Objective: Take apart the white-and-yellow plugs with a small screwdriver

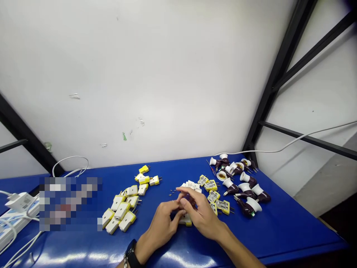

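My left hand (165,220) and my right hand (201,213) meet above the blue table, fingertips together. The fingers of each hand are closed in a pinch, and whatever lies between them is hidden. Just below the fingertips a yellow-and-white plug (187,221) shows in part. Beyond my fingers lie white plug covers (192,185) and several tiny brass-coloured screws (171,194). To the right of my right hand, opened yellow plug halves (211,185) show their inner sides, with metal prongs.
Closed yellow-and-white plugs (122,210) are piled on the left. Maroon lamp holders with white sockets (247,191) crowd the right, near a screwdriver (212,169). A white power strip (16,219) with cables sits far left, beside a blurred patch. Black frame bars (267,93) flank the wall.
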### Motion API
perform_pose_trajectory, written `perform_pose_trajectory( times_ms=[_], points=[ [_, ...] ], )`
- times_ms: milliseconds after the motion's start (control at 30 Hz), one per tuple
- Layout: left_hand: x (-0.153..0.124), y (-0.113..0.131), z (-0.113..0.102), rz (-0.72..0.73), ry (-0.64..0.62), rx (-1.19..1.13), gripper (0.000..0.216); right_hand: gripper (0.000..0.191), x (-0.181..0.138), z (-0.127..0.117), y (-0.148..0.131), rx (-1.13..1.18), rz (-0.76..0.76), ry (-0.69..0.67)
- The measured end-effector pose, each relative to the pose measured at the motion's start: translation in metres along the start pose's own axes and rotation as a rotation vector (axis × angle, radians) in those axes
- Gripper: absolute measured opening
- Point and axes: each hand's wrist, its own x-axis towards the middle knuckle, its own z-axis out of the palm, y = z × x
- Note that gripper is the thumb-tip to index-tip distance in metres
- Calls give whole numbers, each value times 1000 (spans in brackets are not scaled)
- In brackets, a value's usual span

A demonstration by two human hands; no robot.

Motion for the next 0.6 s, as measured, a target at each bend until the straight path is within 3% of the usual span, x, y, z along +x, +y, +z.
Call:
perform_pose_trajectory(
  times_ms=[100, 367, 500, 600],
  points=[
    [1, -1, 0, -48, 18, -5, 9, 27, 1, -1, 1, 21, 23, 29],
    [-1, -2, -1, -19, -42, 43, 14, 30, 0, -2, 0, -1, 22, 29],
    [-2, -1, 1, -33, -44, 33, 4, 28, 1, -2, -2, -4, 36, 56],
    [-4, 0, 1, -2, -46, 41, 15, 31, 1, -3, -5, -6, -10, 4]
  ],
)
